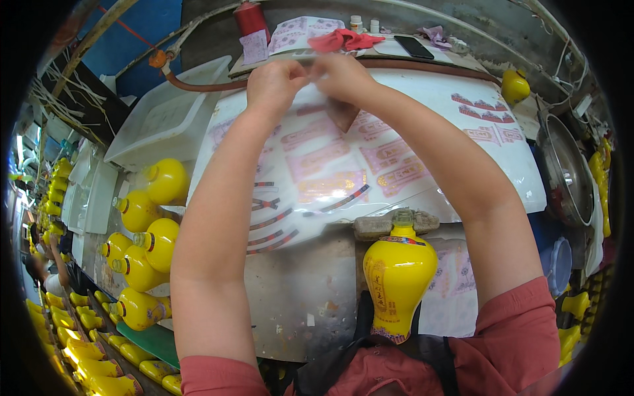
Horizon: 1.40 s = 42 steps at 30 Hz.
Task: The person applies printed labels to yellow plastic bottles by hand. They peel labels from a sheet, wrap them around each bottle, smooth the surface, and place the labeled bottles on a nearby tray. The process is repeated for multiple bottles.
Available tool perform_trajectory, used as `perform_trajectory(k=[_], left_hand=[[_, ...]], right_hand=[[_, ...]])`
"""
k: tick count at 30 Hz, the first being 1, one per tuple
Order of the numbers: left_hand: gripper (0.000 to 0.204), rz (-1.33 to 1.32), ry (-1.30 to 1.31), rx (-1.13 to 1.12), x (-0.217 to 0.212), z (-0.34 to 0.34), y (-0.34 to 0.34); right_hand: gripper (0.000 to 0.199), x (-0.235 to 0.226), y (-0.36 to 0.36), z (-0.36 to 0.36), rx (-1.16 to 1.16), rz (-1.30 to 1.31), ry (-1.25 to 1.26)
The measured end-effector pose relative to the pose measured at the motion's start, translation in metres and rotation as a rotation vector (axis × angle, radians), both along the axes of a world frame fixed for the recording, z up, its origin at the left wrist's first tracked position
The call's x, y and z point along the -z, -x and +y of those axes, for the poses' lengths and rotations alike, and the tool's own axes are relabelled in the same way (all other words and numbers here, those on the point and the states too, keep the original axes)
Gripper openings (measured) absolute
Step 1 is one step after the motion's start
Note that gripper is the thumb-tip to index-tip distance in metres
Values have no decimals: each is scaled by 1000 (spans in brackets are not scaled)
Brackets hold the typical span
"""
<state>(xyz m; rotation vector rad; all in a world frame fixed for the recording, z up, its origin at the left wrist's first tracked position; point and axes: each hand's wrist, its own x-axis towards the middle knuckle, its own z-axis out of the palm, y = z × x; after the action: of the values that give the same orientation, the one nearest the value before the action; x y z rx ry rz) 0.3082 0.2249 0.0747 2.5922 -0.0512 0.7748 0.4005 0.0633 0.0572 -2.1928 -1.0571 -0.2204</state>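
- Far left of the left hand (276, 84): glossy yellow ceramic bottles (148, 231) lying in a heap, round-bellied, narrow-necked.
- Left hand pinched narrow, fingertips meeting those of the right hand (340, 74).
- Right hand likewise pinched, holding a small brownish label (342, 113) (thin, limp, hanging just beneath).
- Below both hands: shiny white sheet (422, 92) of pink decals.
- Nearer the body: upright yellow vase-shaped bottle (398, 277).

Both arms stretched forward, hands (310, 79) meeting (fingertips pinched together), wrists level
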Motion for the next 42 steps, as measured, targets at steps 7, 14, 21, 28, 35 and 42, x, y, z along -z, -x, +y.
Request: perform_trajectory(k=[7,14,21,28,35,42], left_hand=[[4,-57,-383,62,10,31,3],[18,284,-740,-202,19,39,13],[34,338,-195,-178,27,28,-1],[37,536,106,-103,49,44,-12],[41,617,241,-51,50,48,-11],[51,652,324,-50,50,48,-13]], right_hand=[[25,0,-1,-12,-21,-203,475],[22,-1,-4,-14,10,-166,707],[23,8,-9,8,14,-89,358],[23,32,-26,47,-154,168,374],[27,34,-25,54,-116,93,522],[32,27,-14,41,-233,47,427]])
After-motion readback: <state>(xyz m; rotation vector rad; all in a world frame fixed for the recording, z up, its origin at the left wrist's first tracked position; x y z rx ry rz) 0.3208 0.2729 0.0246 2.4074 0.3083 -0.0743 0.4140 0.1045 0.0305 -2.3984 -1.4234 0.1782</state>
